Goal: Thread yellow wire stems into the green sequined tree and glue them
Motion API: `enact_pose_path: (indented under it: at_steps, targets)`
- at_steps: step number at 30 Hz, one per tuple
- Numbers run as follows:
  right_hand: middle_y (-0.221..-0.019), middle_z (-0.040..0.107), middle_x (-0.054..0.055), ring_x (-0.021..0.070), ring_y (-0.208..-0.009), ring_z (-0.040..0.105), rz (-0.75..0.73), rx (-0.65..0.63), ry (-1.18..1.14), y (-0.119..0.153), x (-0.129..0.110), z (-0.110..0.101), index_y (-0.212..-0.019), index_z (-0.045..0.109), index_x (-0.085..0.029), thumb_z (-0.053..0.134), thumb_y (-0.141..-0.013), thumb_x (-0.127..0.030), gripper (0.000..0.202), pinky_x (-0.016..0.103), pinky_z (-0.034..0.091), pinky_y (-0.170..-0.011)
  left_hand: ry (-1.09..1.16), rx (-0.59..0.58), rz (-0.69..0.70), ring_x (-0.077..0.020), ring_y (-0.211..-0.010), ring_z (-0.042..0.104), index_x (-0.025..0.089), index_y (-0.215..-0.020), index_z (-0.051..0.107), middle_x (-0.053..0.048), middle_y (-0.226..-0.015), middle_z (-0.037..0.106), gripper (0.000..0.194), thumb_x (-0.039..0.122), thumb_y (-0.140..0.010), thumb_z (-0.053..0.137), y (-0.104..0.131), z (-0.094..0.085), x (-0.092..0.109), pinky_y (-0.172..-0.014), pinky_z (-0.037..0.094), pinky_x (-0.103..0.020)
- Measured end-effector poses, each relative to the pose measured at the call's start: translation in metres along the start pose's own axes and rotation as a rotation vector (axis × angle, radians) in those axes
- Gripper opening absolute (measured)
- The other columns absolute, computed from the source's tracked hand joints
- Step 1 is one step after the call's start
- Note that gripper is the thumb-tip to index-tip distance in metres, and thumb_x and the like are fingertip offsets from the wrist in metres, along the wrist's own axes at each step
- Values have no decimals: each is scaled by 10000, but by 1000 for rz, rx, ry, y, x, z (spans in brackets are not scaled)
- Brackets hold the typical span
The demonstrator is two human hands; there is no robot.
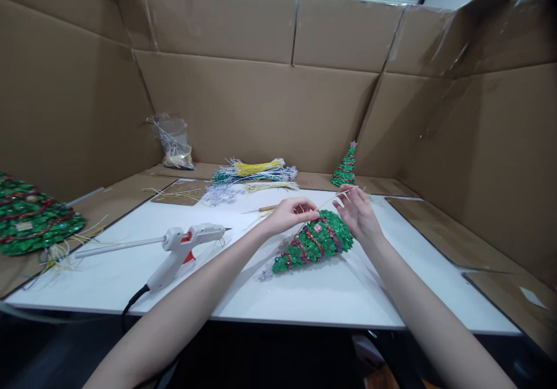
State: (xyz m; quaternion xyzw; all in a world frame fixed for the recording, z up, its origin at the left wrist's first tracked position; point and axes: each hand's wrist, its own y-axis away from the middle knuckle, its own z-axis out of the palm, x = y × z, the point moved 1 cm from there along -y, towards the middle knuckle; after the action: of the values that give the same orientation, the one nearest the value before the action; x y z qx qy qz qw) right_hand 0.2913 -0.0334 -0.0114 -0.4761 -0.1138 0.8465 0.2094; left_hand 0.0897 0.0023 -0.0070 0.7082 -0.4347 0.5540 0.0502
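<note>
A green cone-shaped tree [314, 241] with red garland lies on its side on the white board [278, 299], its star tip pointing left and toward me. My left hand [292, 215] is closed, fingertips pinched at the upper edge of the tree. Above the tree's wide end, my right hand [354, 209] pinches a thin pale strand [333, 198], which runs between both hands. The strand's far end near the tree is too small to make out.
A white glue gun [183, 249] lies at the left with its cord over the front edge. Bundles of wire stems [256, 171], a plastic bag [174, 145] and a small tree [346, 167] stand at the back. A larger tree [35, 218] is at far left. Cardboard walls surround the board.
</note>
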Motion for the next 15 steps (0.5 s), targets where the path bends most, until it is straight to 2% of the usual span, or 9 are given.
enact_pose_path:
  at_steps: [5,9,15]
  targets:
    - [-962,638,-46,105,-846,581,32,-21,-48,0,-2,-1,-804,721,-310,835,-663,-446,227,230,531,-723,-139,71,61,-126,-707,542,146,-810,706,-23,-782,628,210,350,-767,735,-1,-9,8,-653,415,-240]
    - [-984,653,-51,122,-874,599,41,-37,-58,-1,-2,-2,-789,707,-349,799,-701,-483,184,267,540,-751,-405,53,112,-119,-654,504,162,-765,699,-1,-698,593,126,280,-808,694,5,-17,19,-628,372,-238]
    - [-1013,664,-49,163,-897,618,9,-81,35,-2,-4,-5,-787,696,-399,734,-725,-582,197,385,534,-826,-486,13,153,-131,-684,527,180,-849,714,-20,-756,628,236,357,-918,574,13,-17,25,-643,378,-240]
